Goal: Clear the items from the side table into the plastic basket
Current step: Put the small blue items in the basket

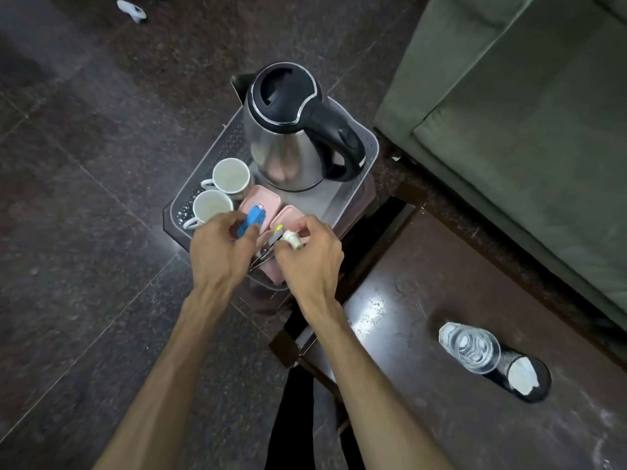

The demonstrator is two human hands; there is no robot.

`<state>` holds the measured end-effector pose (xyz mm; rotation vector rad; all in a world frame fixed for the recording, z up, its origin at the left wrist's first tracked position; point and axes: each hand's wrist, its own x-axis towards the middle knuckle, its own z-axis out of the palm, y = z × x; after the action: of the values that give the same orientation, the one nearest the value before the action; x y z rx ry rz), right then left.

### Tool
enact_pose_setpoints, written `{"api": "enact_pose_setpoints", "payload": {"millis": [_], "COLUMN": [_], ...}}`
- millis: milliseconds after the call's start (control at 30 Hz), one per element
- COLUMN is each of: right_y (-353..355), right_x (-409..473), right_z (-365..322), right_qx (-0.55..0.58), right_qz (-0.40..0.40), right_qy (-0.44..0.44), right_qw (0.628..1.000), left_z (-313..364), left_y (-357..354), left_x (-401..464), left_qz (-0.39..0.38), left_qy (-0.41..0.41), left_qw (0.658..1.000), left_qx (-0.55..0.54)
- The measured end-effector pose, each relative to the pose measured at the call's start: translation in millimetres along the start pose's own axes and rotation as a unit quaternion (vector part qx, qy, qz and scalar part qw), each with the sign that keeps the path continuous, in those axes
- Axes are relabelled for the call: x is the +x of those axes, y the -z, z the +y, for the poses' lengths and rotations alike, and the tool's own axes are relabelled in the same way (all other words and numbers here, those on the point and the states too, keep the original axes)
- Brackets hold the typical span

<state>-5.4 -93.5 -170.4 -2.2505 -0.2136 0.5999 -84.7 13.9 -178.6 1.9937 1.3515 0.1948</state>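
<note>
One dark side table (441,266) beside green sofa (526,113)

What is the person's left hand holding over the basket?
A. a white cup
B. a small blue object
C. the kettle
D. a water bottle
B: the left hand pinches a small blue object above the pink boxes in the plastic basket, while both white cups and the kettle sit untouched.
</note>
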Motion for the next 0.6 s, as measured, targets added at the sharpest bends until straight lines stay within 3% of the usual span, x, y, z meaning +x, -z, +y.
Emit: {"api": "enact_pose_setpoints", "payload": {"millis": [100,267,400,600], "right_y": [-2.7,0.0,9.0,12.2], "right_x": [-10.6,-17.8,-13.0,8.9], "right_z": [1.7,0.7,1.8,0.7], "right_qx": [-0.013,-0.007,0.003,-0.043], "right_qz": [0.006,0.006,0.032,0.056], "right_qy": [-0.007,-0.038,-0.036,0.010], "right_qw": [1.000,0.999,0.999,0.997], "left_z": [-7.4,-15.6,-16.7,-11.9], "left_y": [-2.4,-4.4,-5.9,-6.3], "left_x": [5.4,9.4,2.6,-18.2], "left_qz": [-0.047,-0.083,-0.065,0.000], "left_qy": [-0.002,-0.053,-0.090,-0.093], "left_qw": [0.999,0.994,0.989,0.992], "left_qx": [-0.016,0.051,0.098,0.081]}}
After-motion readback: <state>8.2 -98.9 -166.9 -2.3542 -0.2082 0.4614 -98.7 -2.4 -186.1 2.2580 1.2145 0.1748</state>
